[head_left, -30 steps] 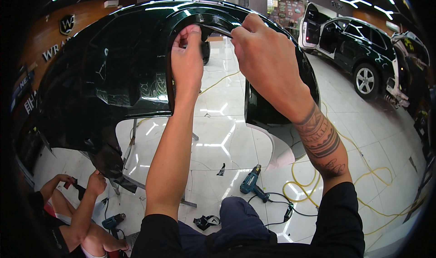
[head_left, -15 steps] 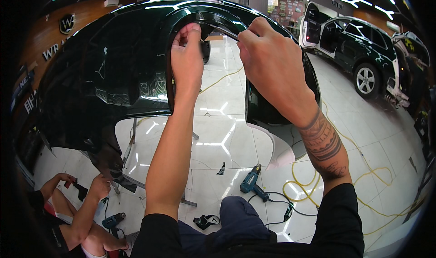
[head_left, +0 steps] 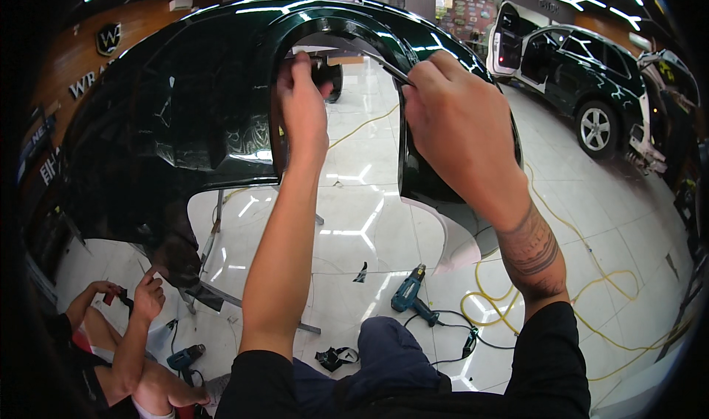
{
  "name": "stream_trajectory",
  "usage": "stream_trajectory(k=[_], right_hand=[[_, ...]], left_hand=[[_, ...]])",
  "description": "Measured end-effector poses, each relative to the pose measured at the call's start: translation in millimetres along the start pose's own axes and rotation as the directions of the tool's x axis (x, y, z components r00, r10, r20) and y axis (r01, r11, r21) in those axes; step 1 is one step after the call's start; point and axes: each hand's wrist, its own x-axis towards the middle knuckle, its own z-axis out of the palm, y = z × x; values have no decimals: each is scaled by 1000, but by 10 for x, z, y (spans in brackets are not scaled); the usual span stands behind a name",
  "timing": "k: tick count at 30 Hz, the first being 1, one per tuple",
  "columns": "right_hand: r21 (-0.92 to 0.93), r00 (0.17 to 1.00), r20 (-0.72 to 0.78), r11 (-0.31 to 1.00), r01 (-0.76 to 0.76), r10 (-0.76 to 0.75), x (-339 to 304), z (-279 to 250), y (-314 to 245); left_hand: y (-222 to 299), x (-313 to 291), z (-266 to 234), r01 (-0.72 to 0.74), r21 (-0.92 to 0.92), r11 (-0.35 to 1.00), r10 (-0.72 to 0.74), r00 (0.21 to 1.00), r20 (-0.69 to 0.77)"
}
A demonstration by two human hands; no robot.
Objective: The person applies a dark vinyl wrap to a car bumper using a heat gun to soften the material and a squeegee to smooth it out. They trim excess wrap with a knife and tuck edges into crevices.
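Note:
A glossy dark green car body panel (head_left: 221, 101) with a wheel arch stands in front of me. My left hand (head_left: 304, 112) is raised at the left inner edge of the arch, its fingers slightly blurred and loosely apart, with nothing visible in them. My right hand (head_left: 461, 127) is closed around a slim, pointed dark and silver tool (head_left: 394, 70), probably a knife. The tool's tip points up and left into the arch opening, beside the right part of the arch rim. My right palm and the tool's handle end are hidden.
Below lie a blue heat gun (head_left: 408, 295), a yellow hose (head_left: 480, 301) and dark scraps (head_left: 337, 358). At lower left, a co-worker's hand (head_left: 149, 297) is near the panel's lower end, beside another heat gun (head_left: 185, 357). A partly dismantled car (head_left: 583, 72) stands at right.
My right hand has moved right and down with the tool. My left hand has dropped slightly and its fingers have loosened from the arch edge. The co-worker's hand has shifted left.

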Motion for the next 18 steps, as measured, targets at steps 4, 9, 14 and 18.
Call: stream_trajectory(k=[4,9,14,18], right_hand=[[132,1000,20,991,-8,5,-315,-239,64],[511,963,43,823,-249,265,-788,-441,105],[683,958,-35,706,-186,286,-992,-322,595],[749,861,42,555,-363,507,-631,-57,309]], left_hand=[[-769,-279,-631,-5,324,946,-37,992,124],[-2266,-1693,-3348,-207,796,569,-584,580,568],[-1942,-2844,-3979,-427,901,-75,-990,137,-17],[-1170,-2264,-3064,-261,789,556,-822,-32,569]])
